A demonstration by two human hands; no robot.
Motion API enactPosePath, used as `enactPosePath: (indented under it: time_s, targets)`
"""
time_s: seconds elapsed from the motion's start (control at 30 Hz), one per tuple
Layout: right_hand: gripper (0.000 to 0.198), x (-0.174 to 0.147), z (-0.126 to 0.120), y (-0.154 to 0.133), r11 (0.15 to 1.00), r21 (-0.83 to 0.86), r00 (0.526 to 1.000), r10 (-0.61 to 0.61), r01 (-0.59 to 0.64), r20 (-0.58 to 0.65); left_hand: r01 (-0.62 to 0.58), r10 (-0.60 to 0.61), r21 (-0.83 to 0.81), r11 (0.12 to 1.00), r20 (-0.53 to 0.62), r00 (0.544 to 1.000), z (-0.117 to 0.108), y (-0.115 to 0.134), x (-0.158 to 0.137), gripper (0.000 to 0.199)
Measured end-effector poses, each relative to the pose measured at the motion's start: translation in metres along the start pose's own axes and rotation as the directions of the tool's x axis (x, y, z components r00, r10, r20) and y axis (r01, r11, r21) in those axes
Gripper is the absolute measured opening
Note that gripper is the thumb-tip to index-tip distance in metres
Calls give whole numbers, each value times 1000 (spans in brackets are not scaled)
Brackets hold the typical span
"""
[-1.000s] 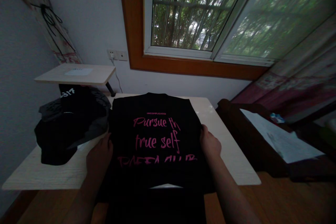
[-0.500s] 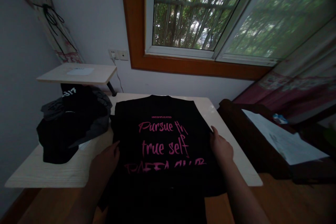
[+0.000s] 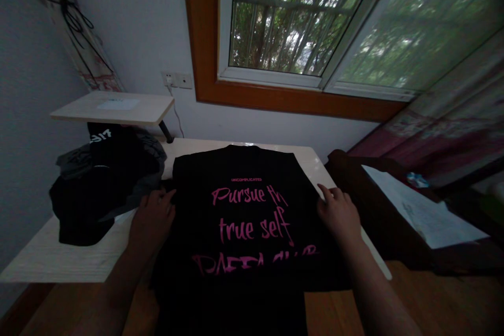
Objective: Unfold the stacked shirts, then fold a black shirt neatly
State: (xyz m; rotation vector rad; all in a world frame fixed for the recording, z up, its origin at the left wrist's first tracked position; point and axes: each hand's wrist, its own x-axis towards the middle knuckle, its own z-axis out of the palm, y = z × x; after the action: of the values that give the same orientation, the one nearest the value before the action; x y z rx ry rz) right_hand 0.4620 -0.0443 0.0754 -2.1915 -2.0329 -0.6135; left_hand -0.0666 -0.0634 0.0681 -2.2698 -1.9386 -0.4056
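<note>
A black T-shirt (image 3: 252, 165) with pink lettering lies spread with its collar end away from me. Its lower part hangs over the table's near edge. My left hand (image 3: 153, 218) is at the shirt's left side, fingers loosely apart and tips against the dark cloth. On the opposite side, my right hand (image 3: 339, 215) touches the shirt's edge, with a gap between index finger and thumb. Lettering near the bottom is partly lost in a fold.
Left of the shirt, a heap of black and grey clothes (image 3: 106, 184) sits on the pale table (image 3: 59, 257), partly under a raised shelf (image 3: 114, 107). A dark brown piece of furniture (image 3: 378, 205) with white sheets (image 3: 421, 210) stands at right. Behind are a wall and window (image 3: 291, 26).
Both hands have moved farther up the shirt's sides and slightly outward. The right index finger and thumb have parted at the edge. The lettering sits slightly lower and farther right in view.
</note>
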Motion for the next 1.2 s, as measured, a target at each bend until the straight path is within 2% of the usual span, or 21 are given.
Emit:
enactPosePath:
  time_s: [0.07, 0.13, 0.23, 0.33, 0.43, 0.57, 0.67, 0.77, 0.83, 0.9, 0.97, 1.03, 1.13, 1.2]
  targets:
    - [39, 10, -8, -13, 996, 44, 997, -71, 71, -11, 19, -16, 103, 994, -31, 999, -2, -10, 20, 43]
    - [35, 18, -15, -31, 980, 127, 988, -154, 152, 5, 58, -56, 149, 987, -15, 998, 0, -19, 37, 48]
    - [32, 27, -20, -68, 927, 271, 959, -280, 258, 45, 88, -98, 136, 987, 70, 993, 10, -33, 55, 53]
    - [30, 31, -25, -107, 864, 401, 923, -371, 304, 99, 91, -107, 107, 990, 159, 981, 19, -45, 65, 48]
    - [28, 34, -27, -143, 758, 573, 890, -444, 312, 103, 64, -90, 143, 988, 181, 979, 23, -53, 67, 38]
    - [29, 42, -25, -189, 552, 786, 857, -512, 280, 54, 118, -126, 116, 986, 63, 990, 25, -61, 61, 37]
    - [34, 52, -20, -227, 354, 915, 849, -527, 194, 24, 142, -142, 5, 990, -21, 990, 28, -65, 56, 36]
    - [41, 60, -14, -268, 165, 986, 816, -565, -34, 123, 202, -216, -150, 968, -83, 973, 28, -61, 51, 37]
    - [46, 64, -14, -296, 46, 963, 763, -601, -265, 238, 244, -276, -262, 934, -95, 956, 26, -55, 48, 38]
    - [52, 65, -18, -320, -52, 884, 680, -660, -464, 319, 264, -311, -341, 902, -91, 946, 23, -47, 46, 39]
    - [55, 65, -23, -339, -129, 793, 616, -707, -596, 348, 276, -336, -379, 883, -101, 936, 20, -40, 46, 39]
    - [56, 66, -28, -353, -196, 715, 584, -735, -671, 346, 260, -333, -405, 877, -120, 935, 18, -33, 47, 39]
    - [54, 70, -30, -367, -275, 651, 599, -722, -707, 347, 155, -243, -440, 884, -149, 958, 17, -24, 49, 39]
    - [47, 75, -27, -373, -318, 658, 653, -669, -683, 355, 65, -155, -455, 888, -162, 975, 18, -19, 49, 38]
